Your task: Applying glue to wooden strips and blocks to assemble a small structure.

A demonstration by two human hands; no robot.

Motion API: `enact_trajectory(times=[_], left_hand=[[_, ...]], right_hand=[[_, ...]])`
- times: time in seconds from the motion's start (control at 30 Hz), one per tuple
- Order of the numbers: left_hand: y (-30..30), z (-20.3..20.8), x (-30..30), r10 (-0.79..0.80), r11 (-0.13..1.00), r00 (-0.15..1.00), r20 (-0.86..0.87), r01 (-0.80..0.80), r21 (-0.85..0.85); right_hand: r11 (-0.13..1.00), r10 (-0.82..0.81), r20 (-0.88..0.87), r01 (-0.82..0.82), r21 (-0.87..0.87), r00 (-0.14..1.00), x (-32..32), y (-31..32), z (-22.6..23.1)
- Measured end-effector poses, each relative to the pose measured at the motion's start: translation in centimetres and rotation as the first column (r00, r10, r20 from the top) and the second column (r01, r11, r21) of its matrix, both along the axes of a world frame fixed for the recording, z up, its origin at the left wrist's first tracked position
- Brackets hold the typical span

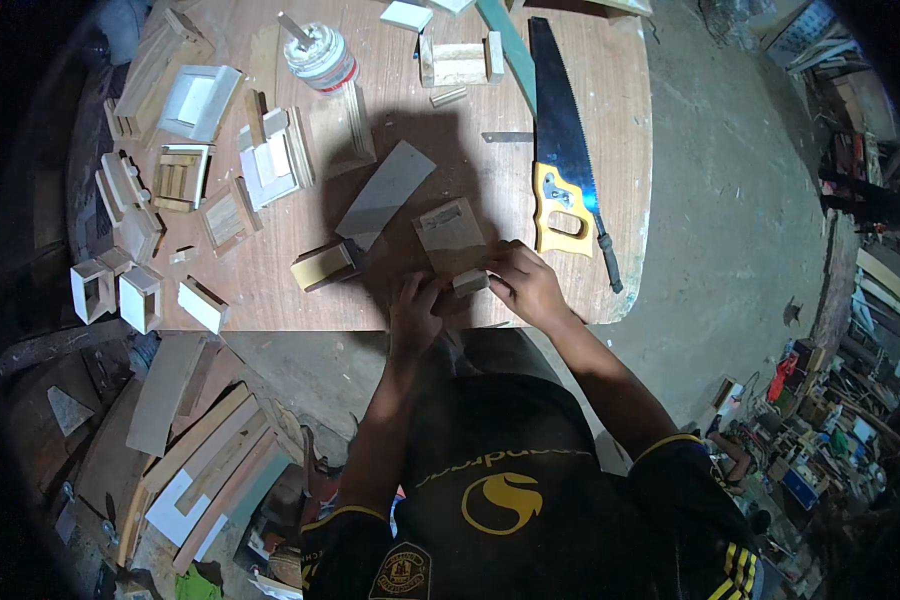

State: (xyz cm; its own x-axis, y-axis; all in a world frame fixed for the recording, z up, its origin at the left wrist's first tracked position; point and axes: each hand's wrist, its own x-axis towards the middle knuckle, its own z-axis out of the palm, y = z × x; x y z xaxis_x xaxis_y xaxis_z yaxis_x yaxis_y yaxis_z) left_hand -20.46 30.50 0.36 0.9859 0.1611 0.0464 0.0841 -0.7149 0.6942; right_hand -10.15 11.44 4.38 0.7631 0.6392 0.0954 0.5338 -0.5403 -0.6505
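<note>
Near the table's front edge, a small wooden block (470, 282) is between my hands, at the lower edge of a square wooden piece (448, 228). My right hand (528, 285) grips the block's right end with bent fingers. My left hand (415, 312) is curled closed at the left of the block; what lies in its fingers, if anything, is hidden by shadow and the fingers. A pale flat board (386, 190) lies slantwise beyond my left hand. To its left rests a small wooden box-shaped piece (324, 267).
A handsaw with a yellow handle (563, 212) lies on the right of the table (625, 130), beside a green strip (510, 50). An open tub of white paste (320, 62) with a stick stands far left. Several small wooden frames (232, 215) cover the left side. Boards (205, 465) lean below.
</note>
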Motion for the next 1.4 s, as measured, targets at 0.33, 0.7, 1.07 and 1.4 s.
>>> enact_trajectory(times=[0.33,0.7,1.07,1.4], left_hand=[[0.4,-1.7,-0.7,-0.052,0.998,0.998,-0.031,0.053,0.019],[0.4,1.8,0.1,-0.081,0.99,0.99,0.118,0.094,-0.108],[0.3,0.6,0.6,-0.109,0.991,0.969,0.222,0.089,0.097],[0.3,0.0,0.4,-0.094,0.986,0.957,0.276,0.051,0.158]], right_hand=[[0.997,0.071,0.03,-0.071,-0.005,0.997,0.3,0.2,0.1],[0.994,0.107,0.035,-0.107,-0.018,0.994,0.3,0.1,0.5],[0.994,0.097,-0.004,-0.097,-0.047,0.995,0.0,0.2,0.7],[0.988,0.144,0.031,-0.142,-0.061,0.989,0.3,0.4,1.1]])
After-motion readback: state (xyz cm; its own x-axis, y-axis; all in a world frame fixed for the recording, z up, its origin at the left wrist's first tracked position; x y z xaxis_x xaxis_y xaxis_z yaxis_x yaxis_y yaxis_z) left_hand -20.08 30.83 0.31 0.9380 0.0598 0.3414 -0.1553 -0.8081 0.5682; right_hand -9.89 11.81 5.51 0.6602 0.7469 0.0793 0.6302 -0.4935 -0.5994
